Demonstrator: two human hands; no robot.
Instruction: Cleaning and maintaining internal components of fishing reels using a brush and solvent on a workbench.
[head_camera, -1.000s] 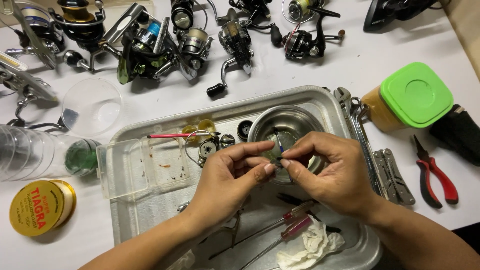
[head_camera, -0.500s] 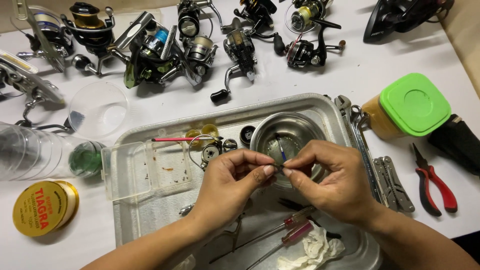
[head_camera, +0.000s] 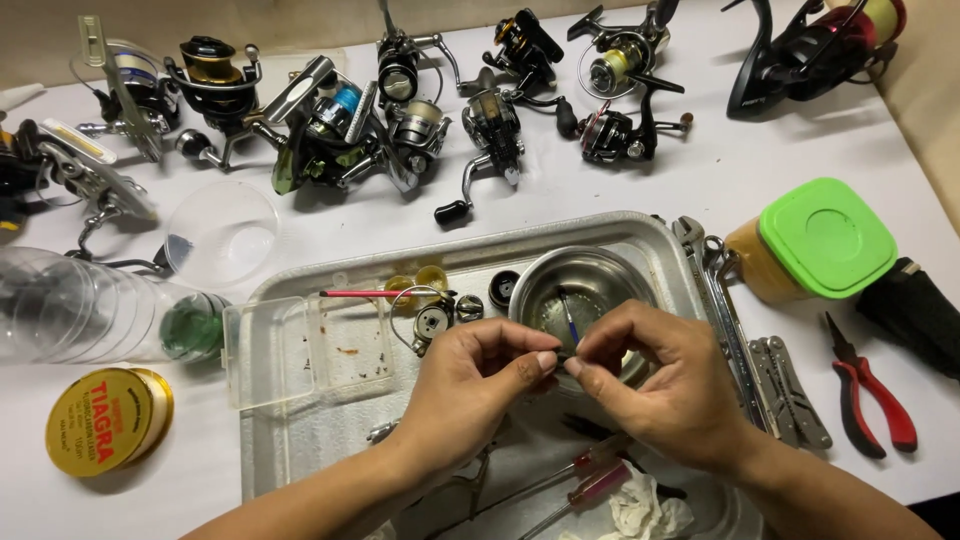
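Note:
Both my hands meet over a metal tray (head_camera: 300, 450), just in front of a small steel bowl (head_camera: 610, 275). My left hand (head_camera: 475, 390) and my right hand (head_camera: 665, 385) pinch one tiny dark part (head_camera: 562, 357) between their fingertips; it is too small to identify. A thin blue-handled tool (head_camera: 568, 315) leans in the bowl behind my fingers. Small reel parts (head_camera: 435, 322) and a red-handled brush (head_camera: 365, 294) lie in the tray to the left of my hands.
Several fishing reels (head_camera: 340, 130) line the back of the white table. A clear plastic box (head_camera: 305, 350) sits in the tray's left side. Screwdrivers (head_camera: 590, 480) and a tissue (head_camera: 640, 512) lie below my hands. Green-lidded jar (head_camera: 815, 240), wrenches (head_camera: 725, 320), multitool (head_camera: 790, 390), red pliers (head_camera: 875, 400) right; yellow spool (head_camera: 105, 420) left.
The view has shifted slightly, so the table sits lower in the frame. My fingers have kept pinching the small part, with only slight adjustment.

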